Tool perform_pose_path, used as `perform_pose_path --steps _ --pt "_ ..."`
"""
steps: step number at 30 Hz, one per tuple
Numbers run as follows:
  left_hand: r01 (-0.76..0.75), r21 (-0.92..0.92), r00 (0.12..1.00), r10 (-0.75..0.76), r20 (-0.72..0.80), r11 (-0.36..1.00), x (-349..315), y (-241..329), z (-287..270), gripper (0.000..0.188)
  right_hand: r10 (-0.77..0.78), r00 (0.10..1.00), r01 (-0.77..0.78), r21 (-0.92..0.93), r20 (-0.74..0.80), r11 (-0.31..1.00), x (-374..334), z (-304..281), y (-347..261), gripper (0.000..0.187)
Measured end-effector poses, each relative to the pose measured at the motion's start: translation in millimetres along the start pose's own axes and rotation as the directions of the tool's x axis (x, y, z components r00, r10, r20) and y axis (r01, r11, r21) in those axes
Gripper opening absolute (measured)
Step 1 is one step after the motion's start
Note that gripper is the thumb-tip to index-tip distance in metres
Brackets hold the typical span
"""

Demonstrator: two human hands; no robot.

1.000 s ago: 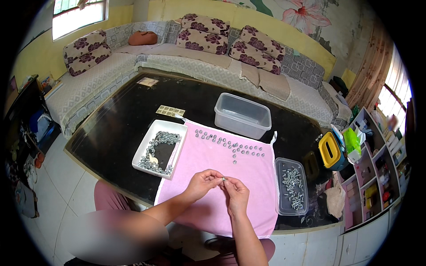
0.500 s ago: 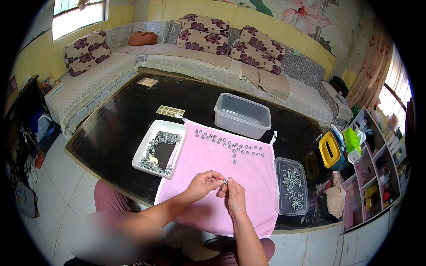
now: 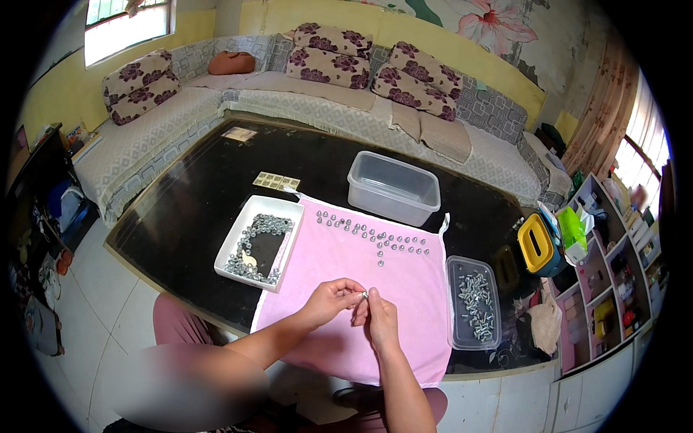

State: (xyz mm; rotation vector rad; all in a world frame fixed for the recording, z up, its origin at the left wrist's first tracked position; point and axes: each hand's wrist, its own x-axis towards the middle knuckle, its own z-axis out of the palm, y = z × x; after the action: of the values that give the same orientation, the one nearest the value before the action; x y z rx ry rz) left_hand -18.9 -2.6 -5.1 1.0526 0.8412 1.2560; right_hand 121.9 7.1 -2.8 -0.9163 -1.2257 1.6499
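Over the pink cloth [image 3: 346,353], my left hand [image 3: 333,299] and my right hand [image 3: 380,317] meet fingertip to fingertip. Both are closed in a pinch on a small shiny metal bolt [image 3: 364,294]; whether a nut sits on it is too small to tell. Rows of bolts with nuts [image 3: 372,233] stand on the cloth beyond my hands, with a few in a short column below them. To the left, a white tray [image 3: 223,254] holds many loose nuts [image 3: 264,224]. On the right lies a shallow clear plastic tray [image 3: 458,338] with loose bolts [image 3: 476,299].
A clear plastic tub [image 3: 393,209] stands behind the cloth on the black table [image 3: 173,216]. Farther left lies a flat card of small squares [image 3: 277,180]. A yellow-topped box [image 3: 534,242] and a crumpled beige cloth [image 3: 545,326] are at the right, beside a shelf unit [image 3: 603,289].
Almost nothing differs. My fingers have shifted very slightly around the bolt, and both hands stay in the same place over the cloth.
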Motion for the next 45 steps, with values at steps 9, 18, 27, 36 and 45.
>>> perform_pose_path --steps 9,18,27,36,45 --pt "-0.001 -0.032 0.997 -0.002 -0.081 0.999 2 4 -1 0.013 -0.308 0.924 0.312 -0.021 -0.226 0.950 0 12 -2 0.010" --pt "0.017 -0.021 0.997 -0.019 -0.072 1.000 3 2 -1 0.013 -0.262 0.941 0.218 -0.210 -0.212 0.953 0 4 0 0.010" --pt "0.016 -0.062 0.999 -0.018 -0.041 0.998 1 4 0 0.014 -0.432 0.887 0.302 -0.504 -0.162 0.809 -1 0 5 0.014" --pt "0.008 -0.064 0.999 -0.011 -0.046 0.998 1 1 -4 0.014 -0.650 0.759 0.424 -0.729 -0.036 0.537 -5 12 -10 0.016" --pt "0.022 -0.067 0.999 -0.024 -0.033 0.998 2 2 -3 0.013 -0.730 0.684 0.498 -0.735 0.006 0.460 -4 10 -13 0.013"
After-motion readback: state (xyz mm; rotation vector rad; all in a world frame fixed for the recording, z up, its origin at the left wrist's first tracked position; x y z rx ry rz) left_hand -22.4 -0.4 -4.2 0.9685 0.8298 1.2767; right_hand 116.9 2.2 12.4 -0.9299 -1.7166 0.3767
